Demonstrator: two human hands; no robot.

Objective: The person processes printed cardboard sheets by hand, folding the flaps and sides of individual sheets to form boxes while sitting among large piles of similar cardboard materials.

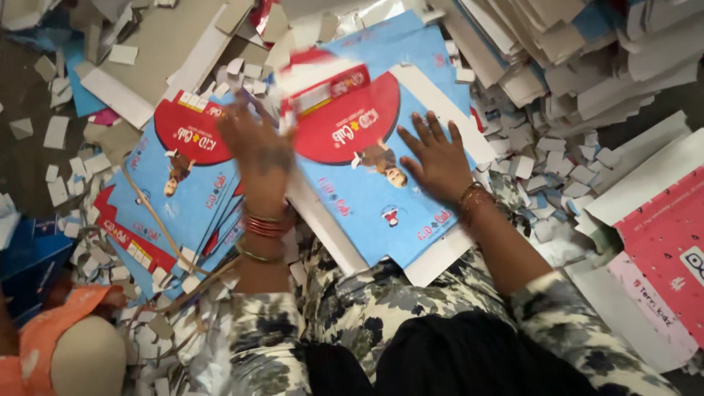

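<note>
Light, bendy printed card sheets, handled flat.
Right hand (440, 158) presses open-palmed on the blue sheet (381, 198); left hand (257, 147), blurred, grip unclear, lifts a red-and-white piece (323, 81); hold by edges.

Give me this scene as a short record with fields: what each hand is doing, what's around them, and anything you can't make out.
left hand: left hand raised over the blue printed sheet stack, blurred
right hand: right hand flat, fingers spread, on the big blue printed sheet
surroundings: cardboard offcuts scattered; pink sheet at right
unclear: whether the left hand grips the blurred red and white piece
</note>
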